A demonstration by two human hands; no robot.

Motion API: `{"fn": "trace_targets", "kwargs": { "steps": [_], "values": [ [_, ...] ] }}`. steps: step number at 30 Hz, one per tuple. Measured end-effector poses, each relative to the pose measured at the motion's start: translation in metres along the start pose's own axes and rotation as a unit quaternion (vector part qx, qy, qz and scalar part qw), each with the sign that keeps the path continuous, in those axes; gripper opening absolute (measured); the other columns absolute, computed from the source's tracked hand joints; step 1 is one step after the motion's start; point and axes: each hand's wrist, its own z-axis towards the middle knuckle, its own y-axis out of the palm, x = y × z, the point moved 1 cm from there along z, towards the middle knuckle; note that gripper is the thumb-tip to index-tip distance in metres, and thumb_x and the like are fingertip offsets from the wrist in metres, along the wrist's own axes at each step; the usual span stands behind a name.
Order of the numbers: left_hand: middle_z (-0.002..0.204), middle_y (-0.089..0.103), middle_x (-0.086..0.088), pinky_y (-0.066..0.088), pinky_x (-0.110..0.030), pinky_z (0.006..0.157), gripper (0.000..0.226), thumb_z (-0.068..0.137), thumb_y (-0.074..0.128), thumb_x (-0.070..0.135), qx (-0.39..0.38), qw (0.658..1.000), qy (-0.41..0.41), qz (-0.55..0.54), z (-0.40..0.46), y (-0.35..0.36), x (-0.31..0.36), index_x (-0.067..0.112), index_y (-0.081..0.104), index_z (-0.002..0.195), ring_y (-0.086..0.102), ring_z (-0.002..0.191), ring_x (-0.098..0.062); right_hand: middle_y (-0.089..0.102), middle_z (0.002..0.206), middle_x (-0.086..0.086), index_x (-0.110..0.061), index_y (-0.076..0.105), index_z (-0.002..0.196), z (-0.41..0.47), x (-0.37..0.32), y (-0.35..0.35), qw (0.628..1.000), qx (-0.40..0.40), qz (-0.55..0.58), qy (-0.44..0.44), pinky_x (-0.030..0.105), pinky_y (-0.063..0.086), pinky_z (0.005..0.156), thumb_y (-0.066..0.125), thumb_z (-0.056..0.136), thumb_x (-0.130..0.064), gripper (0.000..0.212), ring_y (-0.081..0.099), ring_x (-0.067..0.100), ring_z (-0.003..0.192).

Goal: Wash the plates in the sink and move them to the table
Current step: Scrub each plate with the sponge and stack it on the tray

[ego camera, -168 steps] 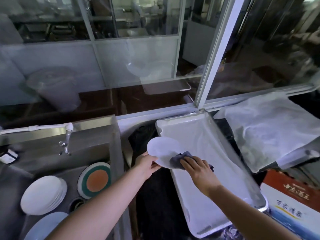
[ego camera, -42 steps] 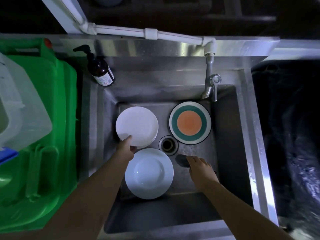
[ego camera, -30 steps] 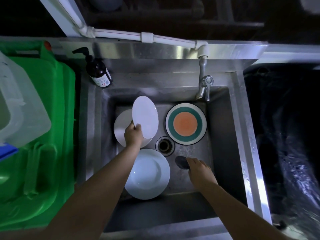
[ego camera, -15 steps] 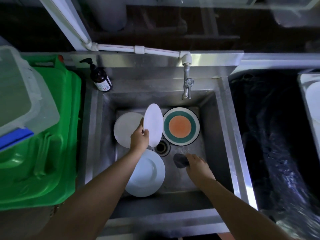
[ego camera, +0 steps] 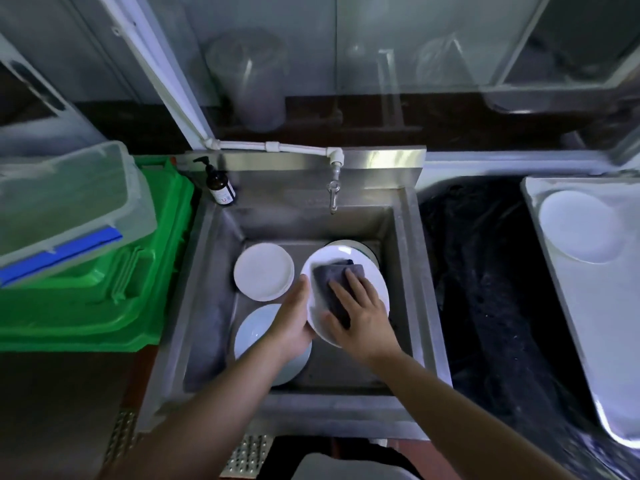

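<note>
Holding a round white plate (ego camera: 370, 271) by its edge, the left hand (ego camera: 294, 327) is gripping; the right hand (ego camera: 360, 313) is pressing a grey cloth (ego camera: 332, 275) flat on it.

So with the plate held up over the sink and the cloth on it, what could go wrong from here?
1. The left hand grips the white plate only at its rim while the right hand presses the grey cloth on it; it might slip.
2. It would likely fall on the stack of white plates or the pale blue plate and could chip them.
</note>
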Motion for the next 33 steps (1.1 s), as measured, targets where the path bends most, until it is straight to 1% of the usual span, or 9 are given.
{"fn": "trace_targets", "kwargs": {
  "steps": [4, 9, 12, 18, 21, 24, 29, 30, 33],
  "values": [
    [0.136, 0.067, -0.005, 0.047, -0.045, 0.109, 0.056, 0.106, 0.033, 0.054, -0.023, 0.999, 0.026, -0.017, -0.03, 0.021, -0.001, 0.018, 0.056, 0.142, 0.062, 0.127, -0.021, 0.019, 0.168, 0.002, -0.028, 0.035, 0.157, -0.013, -0.001, -0.011, 0.998, 0.043, 0.033, -0.028, 0.05, 0.022, 0.124, 0.048, 0.101, -0.047, 0.06, 0.006, 0.026, 0.157],
    [0.137, 0.067, -0.004, 0.045, -0.044, 0.112, 0.054, 0.105, 0.035, 0.053, -0.047, 0.997, 0.054, 0.029, -0.049, 0.031, 0.008, 0.02, 0.058, 0.141, 0.061, 0.129, -0.019, 0.027, 0.165, 0.009, -0.012, 0.039, 0.154, -0.017, -0.016, -0.013, 0.987, 0.109, 0.012, -0.113, 0.052, 0.026, 0.123, 0.046, 0.106, -0.032, 0.053, 0.013, 0.037, 0.155],
    [0.131, 0.07, -0.005, 0.051, -0.042, 0.104, 0.055, 0.098, 0.044, 0.053, -0.048, 0.996, 0.071, 0.036, -0.057, 0.029, 0.019, 0.02, 0.06, 0.138, 0.065, 0.123, -0.02, 0.034, 0.162, 0.01, -0.012, 0.043, 0.152, 0.001, -0.006, -0.025, 0.976, 0.117, -0.044, -0.178, 0.056, 0.029, 0.12, 0.046, 0.107, -0.028, 0.048, 0.02, 0.041, 0.152],
    [0.129, 0.072, -0.001, 0.054, -0.041, 0.095, 0.044, 0.105, 0.042, 0.047, -0.081, 0.992, 0.08, 0.056, -0.062, 0.022, 0.039, 0.025, 0.059, 0.139, 0.069, 0.118, -0.019, 0.028, 0.164, 0.003, -0.017, 0.041, 0.154, 0.036, -0.032, -0.034, 0.981, 0.196, 0.003, -0.007, 0.053, 0.026, 0.122, 0.034, 0.108, -0.037, 0.051, 0.019, 0.035, 0.154],
    [0.13, 0.071, 0.0, 0.055, -0.037, 0.091, 0.043, 0.106, 0.041, 0.048, -0.091, 0.989, 0.086, 0.074, -0.058, 0.015, 0.052, 0.027, 0.06, 0.138, 0.068, 0.118, -0.016, 0.031, 0.163, 0.01, -0.008, 0.04, 0.153, 0.029, -0.062, -0.016, 0.981, 0.175, -0.003, -0.086, 0.053, 0.02, 0.124, 0.036, 0.109, -0.03, 0.049, 0.019, 0.039, 0.153],
    [0.133, 0.069, -0.004, 0.052, -0.042, 0.101, 0.05, 0.1, 0.046, 0.05, -0.093, 0.988, 0.103, 0.068, -0.057, 0.0, 0.062, 0.022, 0.06, 0.139, 0.066, 0.123, -0.021, 0.03, 0.164, 0.007, -0.015, 0.04, 0.154, 0.031, -0.046, -0.019, 0.972, 0.156, -0.047, -0.172, 0.054, 0.023, 0.123, 0.054, 0.103, -0.012, 0.054, 0.021, 0.04, 0.152],
    [0.129, 0.071, -0.005, 0.05, -0.052, 0.103, 0.059, 0.091, 0.05, 0.057, -0.098, 0.988, 0.098, 0.065, -0.057, -0.008, 0.069, 0.023, 0.06, 0.137, 0.07, 0.116, -0.024, 0.013, 0.166, -0.009, -0.027, 0.03, 0.156, 0.051, -0.056, -0.027, 0.984, 0.166, 0.033, 0.059, 0.053, 0.02, 0.124, 0.027, 0.096, -0.031, 0.06, -0.003, 0.024, 0.156],
    [0.13, 0.071, -0.006, 0.048, -0.053, 0.105, 0.059, 0.091, 0.05, 0.058, -0.097, 0.989, 0.094, 0.068, -0.056, -0.009, 0.071, 0.024, 0.06, 0.138, 0.07, 0.116, -0.024, 0.013, 0.165, -0.006, -0.022, 0.033, 0.156, 0.051, -0.069, -0.023, 0.984, 0.165, 0.039, 0.061, 0.051, 0.018, 0.124, 0.026, 0.095, -0.031, 0.062, -0.006, 0.021, 0.155],
    [0.136, 0.067, -0.009, 0.045, -0.053, 0.111, 0.063, 0.092, 0.049, 0.059, -0.097, 0.989, 0.089, 0.067, -0.051, -0.014, 0.081, 0.021, 0.059, 0.141, 0.065, 0.125, -0.026, 0.021, 0.164, 0.005, -0.011, 0.04, 0.154, 0.039, -0.083, -0.017, 0.989, 0.135, 0.0, -0.067, 0.047, 0.015, 0.125, 0.037, 0.096, -0.028, 0.06, -0.003, 0.023, 0.157]
  ]
}}
